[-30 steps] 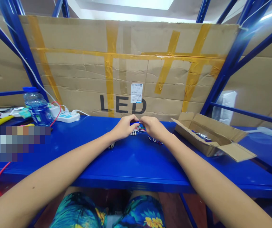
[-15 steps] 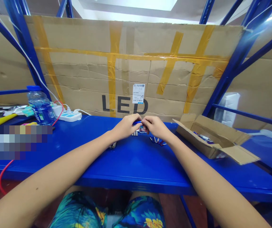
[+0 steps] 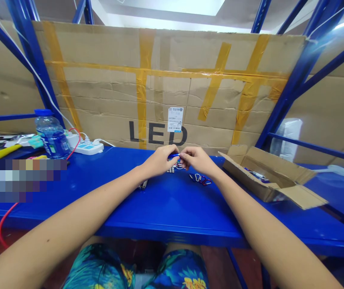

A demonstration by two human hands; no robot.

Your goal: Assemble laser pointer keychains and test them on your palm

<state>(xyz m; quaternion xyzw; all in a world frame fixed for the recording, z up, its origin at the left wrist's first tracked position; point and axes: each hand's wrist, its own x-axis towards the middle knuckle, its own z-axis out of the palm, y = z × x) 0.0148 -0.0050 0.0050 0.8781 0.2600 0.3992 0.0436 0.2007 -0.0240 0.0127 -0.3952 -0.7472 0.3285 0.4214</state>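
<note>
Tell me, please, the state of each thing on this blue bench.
left hand, shut on blue clip.
right hand, shut on its other end.
loose clips, lying flat on the bench.
cardboard box, flaps open.
water bottle, upright, capped.
power strip, plugs inserted.

- Bare left hand (image 3: 159, 161) and right hand (image 3: 198, 160), with forearms uncovered to the frame's edge.
- Shorts (image 3: 187, 268) in a tropical print: teal and blue leaves, yellow and orange flowers.
</note>
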